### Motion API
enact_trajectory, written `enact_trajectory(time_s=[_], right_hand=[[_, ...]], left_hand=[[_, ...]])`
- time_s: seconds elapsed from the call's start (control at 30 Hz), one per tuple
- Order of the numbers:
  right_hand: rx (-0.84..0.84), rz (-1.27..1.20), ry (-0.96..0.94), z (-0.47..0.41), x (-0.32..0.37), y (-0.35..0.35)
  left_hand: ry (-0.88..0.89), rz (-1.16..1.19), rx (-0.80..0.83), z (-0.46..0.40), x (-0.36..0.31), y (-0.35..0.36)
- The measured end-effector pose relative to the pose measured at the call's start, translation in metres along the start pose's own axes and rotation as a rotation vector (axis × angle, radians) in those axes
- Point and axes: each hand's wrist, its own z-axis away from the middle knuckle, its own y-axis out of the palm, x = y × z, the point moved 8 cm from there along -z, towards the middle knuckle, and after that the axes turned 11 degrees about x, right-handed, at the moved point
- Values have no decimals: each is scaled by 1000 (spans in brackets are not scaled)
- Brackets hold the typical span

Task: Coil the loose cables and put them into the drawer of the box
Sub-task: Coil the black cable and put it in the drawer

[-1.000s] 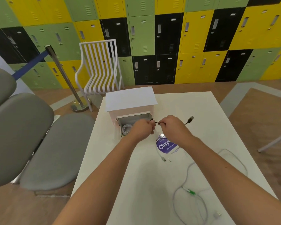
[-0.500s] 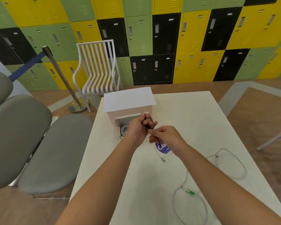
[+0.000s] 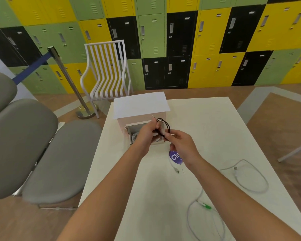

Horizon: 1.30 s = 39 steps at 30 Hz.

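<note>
Black cable [image 3: 164, 126] apparently more coiled now.

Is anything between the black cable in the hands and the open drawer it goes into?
Nothing visible blocks it. The black cable, held by left hand and right hand, hangs just above the open drawer, which already holds a white coil.

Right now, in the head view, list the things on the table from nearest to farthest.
Cable with green connector → white USB cable → purple sticker → black cable in both hands → box.
</note>
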Motion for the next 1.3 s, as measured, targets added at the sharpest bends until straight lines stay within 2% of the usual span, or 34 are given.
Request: enact_trajectory(time_s=[0.07,0.23,0.43,0.53,0.73,0.9,1.03,1.13,1.3], right_hand=[[-12,17,2,-2,-1,-3],[3,57,55,-8,-12,-8],[191,66,152,-7,-20,5],[166,120,148,-4,-17,3],[118,48,161,-5,-22,6],[20,128,92,-8,-20,-1],[4,128,122,-11,-23,-9],[-18,145,161,-15,-27,-18],[-52,147,250,-19,-28,-26]], left_hand=[[-28,-110,-29,-2,5,-6],[-60,-96,-26,-3,18,-8],[-93,-253,-13,-7,16,-4],[-104,-295,-18,-8,14,-5],[-102,-502,-29,-10,6,-3],[-97,-403,-61,-10,9,1],[-79,-326,-73,-6,10,-3],[-45,-340,-147,-5,9,-11],[22,-143,-258,3,15,-19]])
